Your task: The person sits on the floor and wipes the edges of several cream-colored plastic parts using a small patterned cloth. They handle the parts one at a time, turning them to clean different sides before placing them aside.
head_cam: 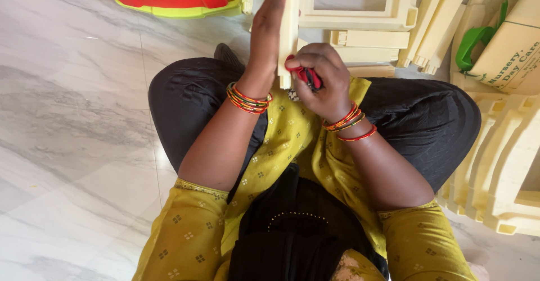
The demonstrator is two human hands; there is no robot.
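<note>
A cream plastic bar (289,28), long, flat and pale yellow, is standing upright above the lap of a person sitting cross-legged on the marble floor (67,118); the left hand (265,34) is lying flat against the bar's left face, fingers stretched straight and unclenched, fingertips reaching near its top; the right hand (320,78) is clenching around a red-handled tool (306,76) right at the bar's lower end, its thumb touching the bar's edge; more cream frame parts (371,39) are lying just beyond.
</note>
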